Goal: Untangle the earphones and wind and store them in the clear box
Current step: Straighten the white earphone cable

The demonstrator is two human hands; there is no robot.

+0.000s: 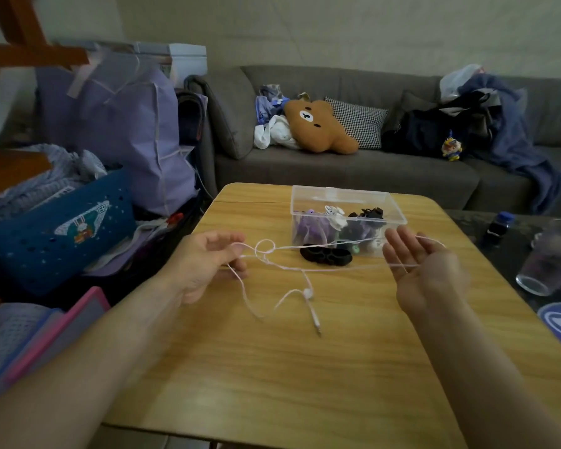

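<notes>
Nearest to us, our two forearms reach out over the wooden table (272, 367) in the single head view. Our left hand (208, 260) has its fingers curled round the white earphones (292, 270), pinching the cord just left of a loose knot that hangs above the tabletop. From there the cord runs right in two strands to our right hand (425, 270), which is palm up with fingers straight and relaxed; the strands lie draped across the fingers rather than gripped. Below the knot, more cord droops toward the near side, where an earbud (309, 293) and the plug (316, 324) hang just over or on the table; we cannot tell which.

Farther off, the clear box (347, 222) stands open on the table, with purple, white and black earphones inside. Just beside its near wall lies a black wound bundle (326, 256).

Far right, a glass (546, 264) and a small dark bottle (497, 226) stand on a darker table. A grey sofa (337, 170) with a bear cushion (318, 126) lies beyond.
</notes>
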